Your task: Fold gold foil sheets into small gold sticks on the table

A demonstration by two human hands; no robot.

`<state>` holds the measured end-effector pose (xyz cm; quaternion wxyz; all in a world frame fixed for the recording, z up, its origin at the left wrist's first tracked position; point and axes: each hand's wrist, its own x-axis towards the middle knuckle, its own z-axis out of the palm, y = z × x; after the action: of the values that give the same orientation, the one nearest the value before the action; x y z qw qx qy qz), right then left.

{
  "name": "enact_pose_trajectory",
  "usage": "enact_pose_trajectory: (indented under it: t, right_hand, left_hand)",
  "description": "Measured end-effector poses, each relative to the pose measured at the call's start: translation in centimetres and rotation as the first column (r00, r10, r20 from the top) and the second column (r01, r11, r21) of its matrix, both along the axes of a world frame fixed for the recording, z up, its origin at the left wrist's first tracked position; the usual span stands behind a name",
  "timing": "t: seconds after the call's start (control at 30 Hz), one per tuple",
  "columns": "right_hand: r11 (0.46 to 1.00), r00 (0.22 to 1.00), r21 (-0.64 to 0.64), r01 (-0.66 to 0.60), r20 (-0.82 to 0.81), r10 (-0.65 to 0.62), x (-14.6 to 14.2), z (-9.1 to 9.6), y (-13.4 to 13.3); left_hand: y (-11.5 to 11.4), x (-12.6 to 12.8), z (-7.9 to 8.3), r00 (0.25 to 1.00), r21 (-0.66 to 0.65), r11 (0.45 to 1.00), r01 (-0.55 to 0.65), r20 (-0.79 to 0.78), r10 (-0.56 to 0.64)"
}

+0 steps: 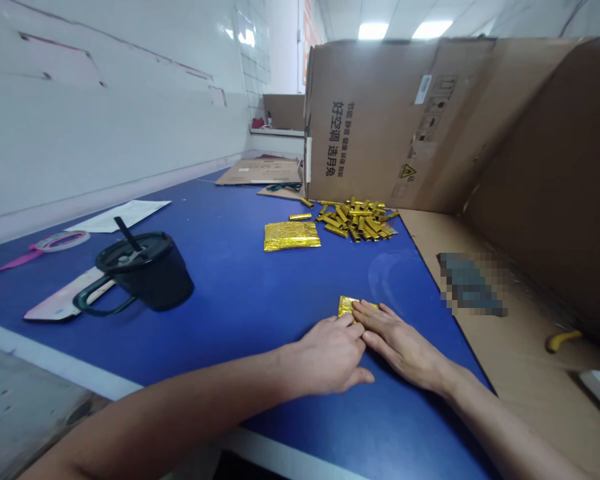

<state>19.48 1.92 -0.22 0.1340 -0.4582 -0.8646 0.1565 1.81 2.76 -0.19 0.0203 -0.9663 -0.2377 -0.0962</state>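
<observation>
A small gold foil piece (pixel 346 305) lies on the blue tabletop, mostly covered by my hands. My right hand (pixel 403 343) rests flat over it, fingers stretched forward and together. Beside and partly against it, my left hand (pixel 330 353) reaches in from the left with bent fingers on the foil's near edge and the thumb held apart. Its fingertips are partly hidden. Farther off lies a flat gold foil packet (pixel 291 235). A heap of narrow gold foil tubes (pixel 360 219) sits behind to the right, with a single tube (pixel 301 217) near the packet.
At left stands a dark lidded mug (pixel 160 273) with a straw. Near it are a pink-and-white tape roll (pixel 65 241) and a paper sheet (pixel 123 215). A big cardboard box (pixel 370 133) walls off the back right. A banana (pixel 563 340) lies on cardboard at right.
</observation>
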Motion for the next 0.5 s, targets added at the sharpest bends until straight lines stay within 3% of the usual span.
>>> enact_pose_trajectory:
  t: [0.17, 0.33, 0.5]
  right_hand:
    - [0.999, 0.993, -0.004, 0.053, 0.107, -0.052, 0.6, -0.3, 0.7]
    - [0.983, 0.965, 0.047, 0.175, 0.188, -0.181, 1.5, -0.7, 1.1]
    - [0.971, 0.959, 0.088, 0.221, 0.161, -0.233, 2.3, -1.2, 1.3]
  left_hand:
    - [0.1, -0.1, -0.1, 1.0, -0.015, 1.0, 0.003, 0.007, -0.002]
    - [0.2, -0.1, 0.1, 1.0, -0.02, 1.0, -0.002, 0.012, 0.002]
    - [0.0, -0.1, 0.4, 1.0, -0.007, 1.0, 0.0, 0.015, 0.0]
